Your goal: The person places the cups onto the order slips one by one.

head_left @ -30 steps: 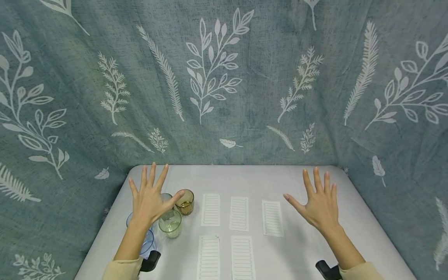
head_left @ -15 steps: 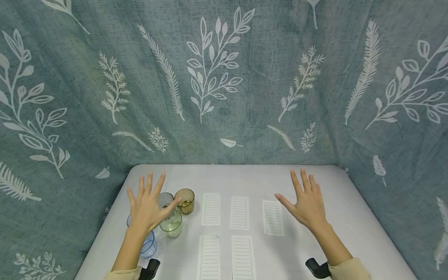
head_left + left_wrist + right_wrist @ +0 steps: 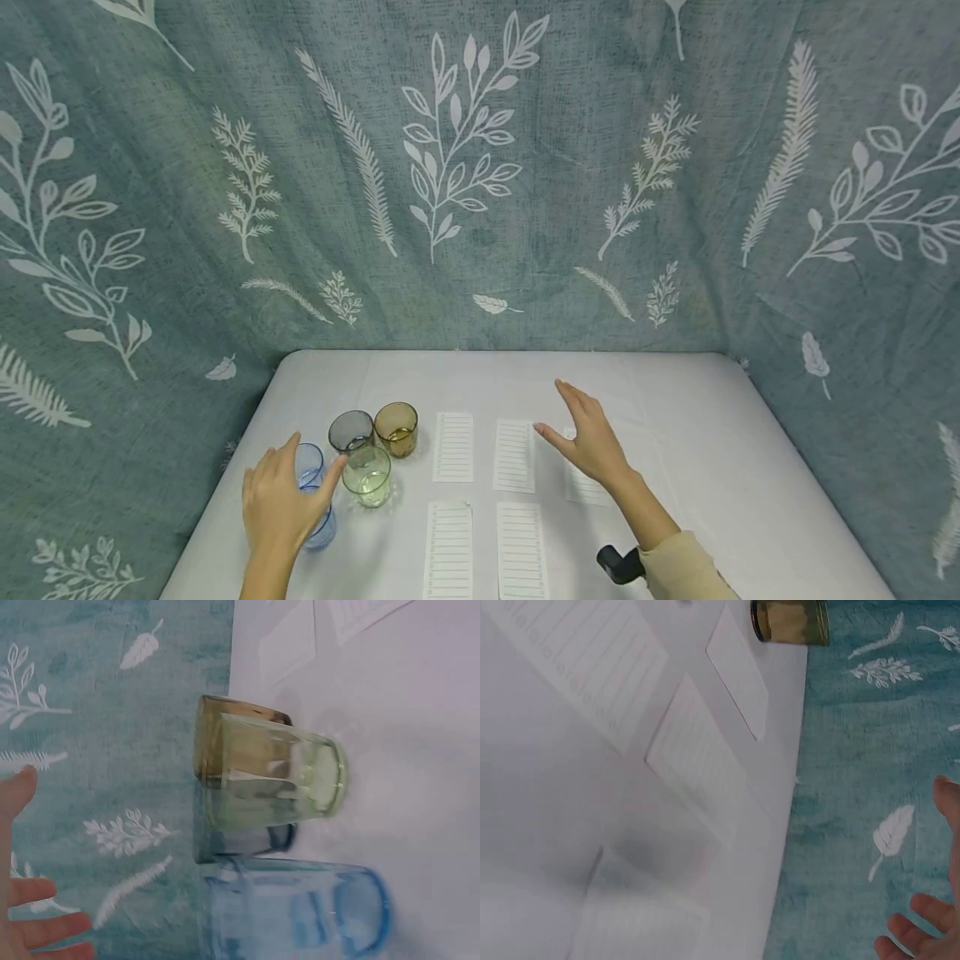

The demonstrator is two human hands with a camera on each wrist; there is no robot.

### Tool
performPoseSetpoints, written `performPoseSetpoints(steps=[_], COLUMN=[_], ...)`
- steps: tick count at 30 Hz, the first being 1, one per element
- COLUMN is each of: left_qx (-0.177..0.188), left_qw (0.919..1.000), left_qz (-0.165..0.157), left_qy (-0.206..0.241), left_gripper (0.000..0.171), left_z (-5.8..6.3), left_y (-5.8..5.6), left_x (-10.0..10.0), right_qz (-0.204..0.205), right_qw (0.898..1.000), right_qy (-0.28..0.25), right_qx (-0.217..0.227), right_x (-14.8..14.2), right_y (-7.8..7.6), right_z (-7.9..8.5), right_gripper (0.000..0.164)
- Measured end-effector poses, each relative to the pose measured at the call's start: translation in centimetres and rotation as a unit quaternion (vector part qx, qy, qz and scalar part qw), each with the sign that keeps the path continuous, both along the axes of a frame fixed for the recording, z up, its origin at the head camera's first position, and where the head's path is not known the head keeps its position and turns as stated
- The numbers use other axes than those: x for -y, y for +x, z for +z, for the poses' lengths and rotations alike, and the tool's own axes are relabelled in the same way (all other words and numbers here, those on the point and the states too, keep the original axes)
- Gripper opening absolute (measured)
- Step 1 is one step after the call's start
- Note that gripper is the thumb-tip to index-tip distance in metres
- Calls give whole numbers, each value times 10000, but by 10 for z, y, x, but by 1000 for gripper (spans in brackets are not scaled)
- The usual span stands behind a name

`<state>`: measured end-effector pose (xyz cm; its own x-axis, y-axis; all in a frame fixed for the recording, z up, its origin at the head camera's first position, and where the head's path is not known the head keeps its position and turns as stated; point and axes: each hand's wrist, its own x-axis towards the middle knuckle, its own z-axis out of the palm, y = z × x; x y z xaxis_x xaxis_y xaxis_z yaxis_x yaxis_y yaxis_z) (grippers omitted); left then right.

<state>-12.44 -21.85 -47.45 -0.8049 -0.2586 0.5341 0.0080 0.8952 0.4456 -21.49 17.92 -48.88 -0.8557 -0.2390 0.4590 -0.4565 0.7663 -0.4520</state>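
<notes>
My left hand (image 3: 281,504), fingers loosely bent and thumb spread away, hovers at the left beside two blue glasses (image 3: 322,533). Part of those glasses is hidden behind it. Just to their right stand a green glass (image 3: 367,477), a grey glass (image 3: 351,429) and an amber glass (image 3: 397,429), all upright and close together. The left wrist view shows a blue glass (image 3: 300,911) below the green one, apart from the fingers. My right hand (image 3: 588,442) holds nothing; it is raised over the right-hand lined paper card (image 3: 588,487) and partly covers it.
Several lined paper cards (image 3: 453,447) lie in two rows on the white table (image 3: 712,467). A leaf-patterned teal cloth (image 3: 480,300) hangs behind the table and along both sides. Under the right forearm a black wrist mount (image 3: 621,565) shows.
My left hand has come down and toward me, beside the blue glasses, uncovering the grey one. My right hand has swung left, over the right-hand card. Glasses and cards stay put.
</notes>
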Motion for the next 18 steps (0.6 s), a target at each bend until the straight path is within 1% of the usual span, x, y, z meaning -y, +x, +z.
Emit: performPoseSetpoints(steps=[1, 2, 4, 7, 11, 13, 14, 16, 18], left_qx=[-105, -111, 72, 595, 1352, 1673, 1773, 1792, 1713], left_qw=[9998, 9995, 9980, 9927, 9794, 9708, 9670, 9613, 9559], left_qz=[115, 239, 472, 753, 1047, 1139, 1159, 1131, 1045], left_qy=[104, 200, 416, 725, 1073, 1285, 1419, 1763, 2143], left_gripper=[73, 73, 75, 84, 99, 105, 108, 111, 112], left_z=[-4, -7, -15, -25, -38, -44, -47, -53, -60], left_y=[3, 7, 13, 24, 32, 34, 34, 34, 34], left_x=[1, 1, 2, 2, 1, 1, 0, -1, -4], right_qz=[39, 84, 154, 302, 549, 631, 658, 701, 738], right_qw=[10000, 9998, 9994, 9982, 9964, 9953, 9945, 9928, 9901], right_qy=[-26, -72, -126, -191, -180, -169, -166, -148, -128], right_qx=[51, 144, 293, 480, 619, 721, 793, 955, 1188], right_x=[5, 11, 22, 39, 61, 72, 78, 88, 97], right_y=[-1, -2, -5, -10, -14, -16, -17, -18, -19], right_z=[-4, -7, -15, -27, -40, -47, -50, -56, -63], right_gripper=[77, 76, 75, 72, 67, 66, 66, 66, 65])
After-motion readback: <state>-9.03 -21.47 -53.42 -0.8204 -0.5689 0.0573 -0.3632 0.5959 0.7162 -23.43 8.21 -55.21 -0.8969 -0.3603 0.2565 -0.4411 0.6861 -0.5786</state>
